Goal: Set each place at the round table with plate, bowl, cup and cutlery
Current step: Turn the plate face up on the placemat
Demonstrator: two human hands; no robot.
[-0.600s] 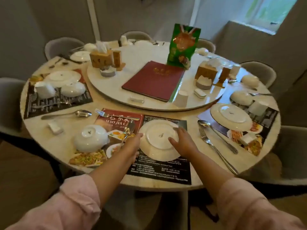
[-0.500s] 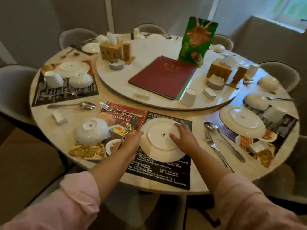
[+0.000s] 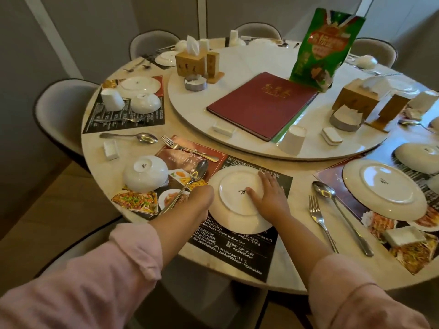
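The right hand (image 3: 268, 197) lies flat on the upturned plate (image 3: 237, 220). The plate sits on a placemat (image 3: 249, 252) on the round marble table (image 3: 299, 224). The left hand (image 3: 202, 198) is at the plate's left rim, but I cannot tell its grip. A grey wall (image 3: 90, 24) stands beyond the plate.

Grey padded chairs (image 3: 61, 110) stand before grey panelled walls (image 3: 99, 24), over a brown floor (image 3: 54, 210).

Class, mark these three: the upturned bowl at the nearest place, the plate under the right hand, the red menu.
Bowl (image 3: 145, 178), head view, on its upturned side wall.
Plate (image 3: 231, 193), head view, on its bare centre.
Menu (image 3: 262, 104), head view, on the middle of its red cover.
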